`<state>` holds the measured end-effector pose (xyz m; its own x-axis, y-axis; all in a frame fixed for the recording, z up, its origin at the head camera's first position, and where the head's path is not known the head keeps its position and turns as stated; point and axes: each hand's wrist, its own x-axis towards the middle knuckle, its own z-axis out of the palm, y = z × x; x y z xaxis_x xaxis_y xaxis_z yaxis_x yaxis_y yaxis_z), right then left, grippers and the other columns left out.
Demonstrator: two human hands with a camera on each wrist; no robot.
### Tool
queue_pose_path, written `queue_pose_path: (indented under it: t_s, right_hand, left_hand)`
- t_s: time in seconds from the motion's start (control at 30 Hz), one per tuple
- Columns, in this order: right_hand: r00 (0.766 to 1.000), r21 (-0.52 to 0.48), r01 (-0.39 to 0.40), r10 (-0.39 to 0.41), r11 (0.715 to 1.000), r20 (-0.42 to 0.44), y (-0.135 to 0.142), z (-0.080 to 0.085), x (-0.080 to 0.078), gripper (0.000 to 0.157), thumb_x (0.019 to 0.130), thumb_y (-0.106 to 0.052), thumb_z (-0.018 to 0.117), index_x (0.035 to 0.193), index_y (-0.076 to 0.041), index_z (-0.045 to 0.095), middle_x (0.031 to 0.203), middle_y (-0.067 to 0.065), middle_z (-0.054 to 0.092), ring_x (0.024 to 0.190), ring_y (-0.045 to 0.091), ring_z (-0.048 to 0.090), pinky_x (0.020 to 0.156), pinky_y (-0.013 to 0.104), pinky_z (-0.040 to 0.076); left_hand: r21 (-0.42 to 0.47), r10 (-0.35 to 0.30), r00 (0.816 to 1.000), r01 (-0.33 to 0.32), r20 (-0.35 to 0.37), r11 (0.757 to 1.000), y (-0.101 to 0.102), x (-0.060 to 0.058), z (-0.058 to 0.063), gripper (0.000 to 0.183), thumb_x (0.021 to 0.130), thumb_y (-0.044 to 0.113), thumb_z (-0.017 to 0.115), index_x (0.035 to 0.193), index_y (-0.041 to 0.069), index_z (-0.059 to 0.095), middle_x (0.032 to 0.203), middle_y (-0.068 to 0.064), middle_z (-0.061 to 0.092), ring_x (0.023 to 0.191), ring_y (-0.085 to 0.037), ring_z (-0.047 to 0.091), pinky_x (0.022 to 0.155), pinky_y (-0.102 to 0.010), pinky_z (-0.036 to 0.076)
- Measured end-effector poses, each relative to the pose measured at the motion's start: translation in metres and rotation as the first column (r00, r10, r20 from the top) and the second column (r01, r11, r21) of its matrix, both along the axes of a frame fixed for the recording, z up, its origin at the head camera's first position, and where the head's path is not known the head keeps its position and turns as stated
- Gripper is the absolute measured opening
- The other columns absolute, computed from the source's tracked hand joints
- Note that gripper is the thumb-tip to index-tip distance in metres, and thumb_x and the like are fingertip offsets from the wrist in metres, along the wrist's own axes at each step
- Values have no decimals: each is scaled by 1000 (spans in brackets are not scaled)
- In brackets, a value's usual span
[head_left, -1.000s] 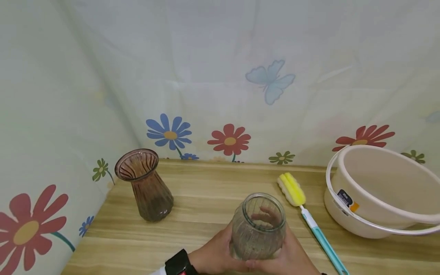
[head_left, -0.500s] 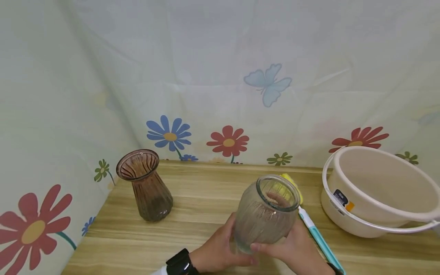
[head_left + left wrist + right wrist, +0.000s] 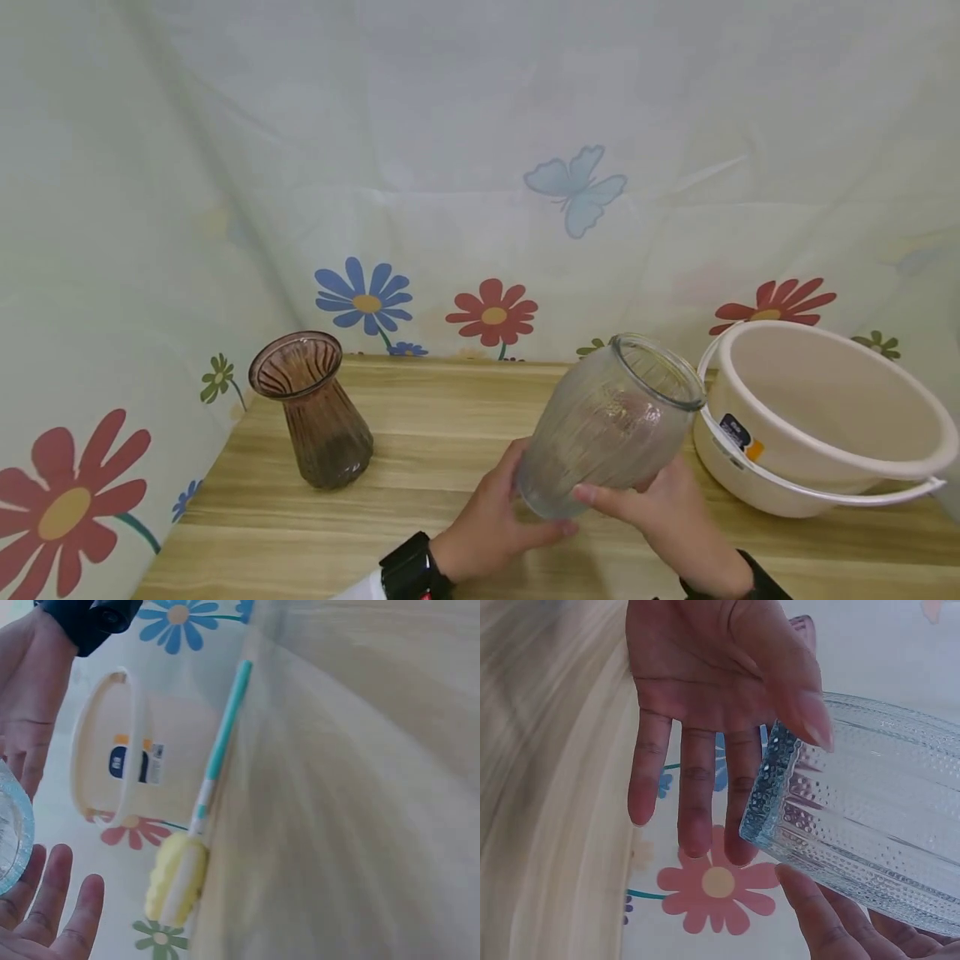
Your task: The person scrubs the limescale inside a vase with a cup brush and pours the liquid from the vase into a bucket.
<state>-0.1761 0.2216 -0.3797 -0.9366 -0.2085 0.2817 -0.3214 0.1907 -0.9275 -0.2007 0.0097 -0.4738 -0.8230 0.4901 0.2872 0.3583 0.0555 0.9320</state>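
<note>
A clear ribbed glass vase is tilted in the air in the head view, its mouth to the upper right. My right hand grips its lower body, thumb in front and fingers behind. My left hand is at its base. In the right wrist view, the left hand's fingers are straight and spread, and its thumb overlaps the vase's bottom end. A sponge bottle brush with a turquoise handle shows in the left wrist view; in the head view the vase and right hand hide it.
A brown ribbed glass vase stands upright on the wooden table at left. A cream bucket with its handle lowered is at right. A flower-printed curtain hangs behind the table.
The clear vase has risen and tilted to the right, towards the bucket. My right hand has moved right with it. My left hand's fingers have loosened around the base.
</note>
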Motion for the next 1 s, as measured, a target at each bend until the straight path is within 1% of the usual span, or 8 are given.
queue_pose_path:
  t_s: [0.2,0.3,0.4,0.47,0.63,0.83,0.93,1.0]
  right_hand:
    - [997,-75,52,-48,996,59,9,9,-3,78,86,5,79,149,-18,39,142,4,55,124,11,62,93,24,56]
    - [996,-127,60,-51,990,72,16,10,-5,72,89,7,73,149,-19,40,142,1,56,125,8,60,94,20,54]
    - [997,-224,42,-26,974,73,21,12,-9,67,94,9,66,149,-17,38,144,0,54,127,9,57,97,20,52]
    - [998,-308,14,7,951,66,23,13,-11,64,97,8,62,151,-16,37,145,2,53,129,11,56,99,23,53]
    - [997,-457,-47,66,888,26,33,13,-14,52,102,-1,56,150,-12,38,143,2,56,127,13,59,100,28,55]
    - [992,-584,-116,118,804,-35,42,13,-23,47,106,-4,49,151,-10,38,143,4,59,125,16,64,97,33,58]
    - [989,-617,-127,144,777,-22,45,17,-25,52,108,-15,49,156,-15,30,147,4,54,128,18,62,97,37,58]
    - [986,-621,-127,167,774,6,47,20,-25,59,108,-23,50,160,-21,23,152,4,49,131,18,60,99,39,58]
  left_hand:
    - [54,-7,998,4,60,999,7,-3,16,74,92,31,80,152,35,36,147,7,52,131,-12,57,109,-29,49]
    - [86,-10,999,6,44,996,12,-4,26,74,92,28,80,152,33,36,145,6,54,127,-12,59,107,-30,51]
    - [115,-16,999,12,31,993,17,-6,36,74,93,25,80,152,33,36,145,5,55,126,-12,60,107,-31,52]
    - [133,-23,999,18,36,991,20,-6,42,74,92,24,80,152,33,36,145,4,56,126,-12,61,107,-32,52]
    - [184,-52,997,41,53,982,29,-8,54,72,93,20,78,152,30,38,145,1,59,127,-12,62,108,-33,52]
    - [247,-77,995,59,66,967,40,-10,63,68,94,25,77,151,26,40,143,-3,57,123,-12,64,104,-31,54]
    - [272,-69,994,43,85,961,45,-11,68,69,92,21,79,150,24,41,139,-3,57,117,-11,65,102,-31,56]
    - [283,-58,994,30,89,959,50,-12,71,71,90,14,80,150,24,43,134,-4,59,112,-11,67,101,-31,57]
